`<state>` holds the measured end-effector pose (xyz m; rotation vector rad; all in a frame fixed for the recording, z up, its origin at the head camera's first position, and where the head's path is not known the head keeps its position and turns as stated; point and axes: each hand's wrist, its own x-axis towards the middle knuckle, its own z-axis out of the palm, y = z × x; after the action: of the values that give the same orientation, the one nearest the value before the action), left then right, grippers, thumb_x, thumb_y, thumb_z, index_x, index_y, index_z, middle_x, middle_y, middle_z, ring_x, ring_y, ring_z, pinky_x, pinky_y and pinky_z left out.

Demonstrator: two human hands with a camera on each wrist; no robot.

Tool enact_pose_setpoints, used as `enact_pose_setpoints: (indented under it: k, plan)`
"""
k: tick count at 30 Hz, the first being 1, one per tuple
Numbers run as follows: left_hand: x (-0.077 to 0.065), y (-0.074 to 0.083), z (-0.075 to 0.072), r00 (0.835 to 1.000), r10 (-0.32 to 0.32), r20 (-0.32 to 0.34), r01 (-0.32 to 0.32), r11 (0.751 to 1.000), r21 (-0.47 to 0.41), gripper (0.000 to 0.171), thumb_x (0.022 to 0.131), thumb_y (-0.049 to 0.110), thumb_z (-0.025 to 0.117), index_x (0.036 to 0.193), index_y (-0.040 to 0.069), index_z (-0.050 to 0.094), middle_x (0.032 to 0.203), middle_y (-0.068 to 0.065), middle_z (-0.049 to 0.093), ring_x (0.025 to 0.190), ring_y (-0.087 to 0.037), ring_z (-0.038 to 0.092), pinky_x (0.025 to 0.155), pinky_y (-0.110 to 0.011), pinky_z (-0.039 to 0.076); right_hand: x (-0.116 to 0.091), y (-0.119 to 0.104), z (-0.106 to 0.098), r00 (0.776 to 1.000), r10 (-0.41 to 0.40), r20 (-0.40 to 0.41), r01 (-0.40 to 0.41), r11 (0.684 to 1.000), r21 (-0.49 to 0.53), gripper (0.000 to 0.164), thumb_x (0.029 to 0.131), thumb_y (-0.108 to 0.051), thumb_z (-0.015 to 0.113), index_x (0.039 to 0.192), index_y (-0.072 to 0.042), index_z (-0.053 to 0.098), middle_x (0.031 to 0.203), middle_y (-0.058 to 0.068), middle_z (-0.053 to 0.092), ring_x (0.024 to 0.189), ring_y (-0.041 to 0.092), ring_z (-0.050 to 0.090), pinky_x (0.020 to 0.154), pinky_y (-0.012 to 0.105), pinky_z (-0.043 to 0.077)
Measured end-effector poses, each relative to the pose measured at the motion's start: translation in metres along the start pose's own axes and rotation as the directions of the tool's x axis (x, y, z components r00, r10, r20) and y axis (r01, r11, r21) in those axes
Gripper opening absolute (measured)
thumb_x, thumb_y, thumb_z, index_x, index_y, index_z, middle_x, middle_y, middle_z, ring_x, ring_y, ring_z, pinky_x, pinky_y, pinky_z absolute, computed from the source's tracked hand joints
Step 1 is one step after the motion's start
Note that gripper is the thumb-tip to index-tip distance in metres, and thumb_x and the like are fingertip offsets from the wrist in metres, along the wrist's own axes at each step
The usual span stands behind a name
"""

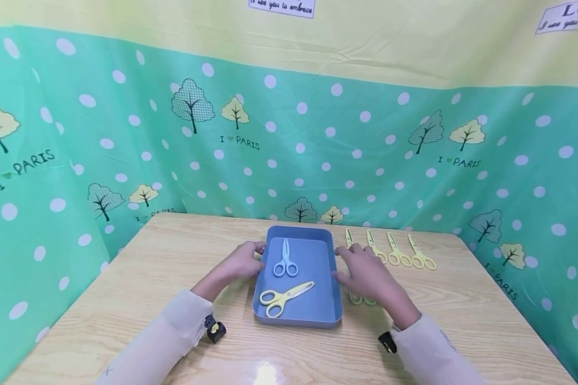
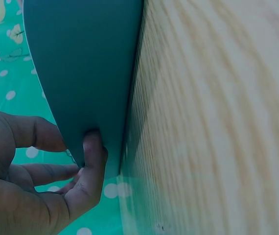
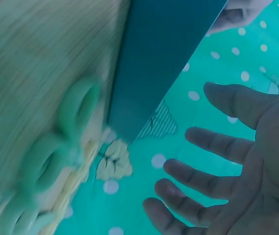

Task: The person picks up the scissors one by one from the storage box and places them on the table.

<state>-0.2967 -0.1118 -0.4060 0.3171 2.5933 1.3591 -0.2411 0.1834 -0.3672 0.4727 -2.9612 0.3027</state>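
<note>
A shallow blue-grey tray (image 1: 313, 315) lies on the table, holding light blue scissors (image 1: 286, 262) in its upper left part and yellow scissors (image 1: 284, 298) near its front. My left hand (image 1: 240, 262) pinches the tray's left wall; in the left wrist view a digit presses the outer side (image 2: 85, 73) while others reach the rim. On the opposite side my right hand (image 1: 368, 272) is spread beside the tray, and the right wrist view shows its fingers (image 3: 213, 142) apart from the wall. Green scissors (image 3: 44, 164) lie under this hand, their blades hidden from the head view.
Several yellow scissors (image 1: 398, 254) lie in a row at the back right of the wooden table (image 1: 183, 251), some partly behind the right hand. A green and yellow patterned cloth (image 1: 250, 176) hangs behind the table and along its sides.
</note>
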Motion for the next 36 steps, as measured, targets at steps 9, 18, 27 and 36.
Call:
enact_pose_setpoints:
  k: [9,18,27,36]
  plan:
    - [0.001,-0.002,0.000,1.000,-0.004,0.006,0.004,1.000,-0.020,0.068,0.076,-0.008,0.054,0.142,-0.003,0.038,0.124,-0.021,0.053,0.063,-0.020,0.055,0.056,-0.034,0.052,0.027,-0.036,0.008,0.998,-0.044,0.044,0.044,0.999,-0.006,0.054,0.084,-0.044,0.066,0.130,-0.018,0.056,0.120,0.012,0.056,0.102,0.031,0.051,0.074,0.044,0.051]
    - [0.000,-0.001,0.000,1.000,0.013,0.010,-0.013,0.999,-0.039,0.067,0.075,-0.009,0.053,0.141,-0.002,0.041,0.119,-0.021,0.054,0.066,-0.020,0.057,0.057,-0.036,0.053,0.055,-0.055,0.016,0.961,-0.212,0.179,0.206,0.977,0.051,0.052,0.086,-0.042,0.065,0.131,-0.020,0.056,0.124,0.010,0.054,0.107,0.029,0.050,0.087,0.048,0.046]
    - [-0.002,0.000,-0.002,1.000,-0.003,0.014,0.004,0.999,-0.032,0.065,0.078,-0.008,0.053,0.141,0.001,0.042,0.122,-0.020,0.053,0.062,-0.019,0.056,0.057,-0.034,0.052,0.076,-0.069,0.027,0.918,-0.248,0.309,0.256,0.966,0.015,0.056,0.086,-0.042,0.065,0.137,-0.024,0.050,0.132,0.010,0.051,0.115,0.028,0.050,0.093,0.048,0.046]
    - [-0.002,0.001,-0.002,1.000,-0.013,0.013,0.013,1.000,-0.024,0.067,0.078,-0.008,0.053,0.143,-0.001,0.038,0.124,-0.020,0.052,0.060,-0.018,0.054,0.055,-0.031,0.050,0.081,-0.067,0.036,0.853,-0.211,0.478,0.251,0.968,-0.022,0.070,0.083,-0.051,0.064,0.145,-0.043,0.033,0.145,0.008,0.039,0.128,0.034,0.039,0.097,0.058,0.038]
